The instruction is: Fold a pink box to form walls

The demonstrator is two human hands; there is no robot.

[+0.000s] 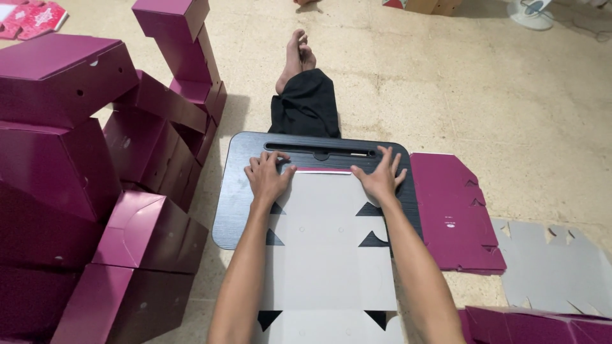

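Grey flat box blank (328, 245) is lying inside-up on black lap-desk tabletop (233, 210). Left hand (266, 178) and right hand (380, 177) are pressing its far edge, fingers spread flat, gripping nothing. Folded magenta boxes (95, 191) are sitting stacked at left, a flat magenta blank (454, 213) at right.

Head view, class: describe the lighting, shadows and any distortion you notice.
Head view: soft, even light; faint sheen on the stacked magenta cardboard boxes; mild shadow beside the black lap desk; wide-angle stretch lengthens the forearms; left hand and right hand are sharp.
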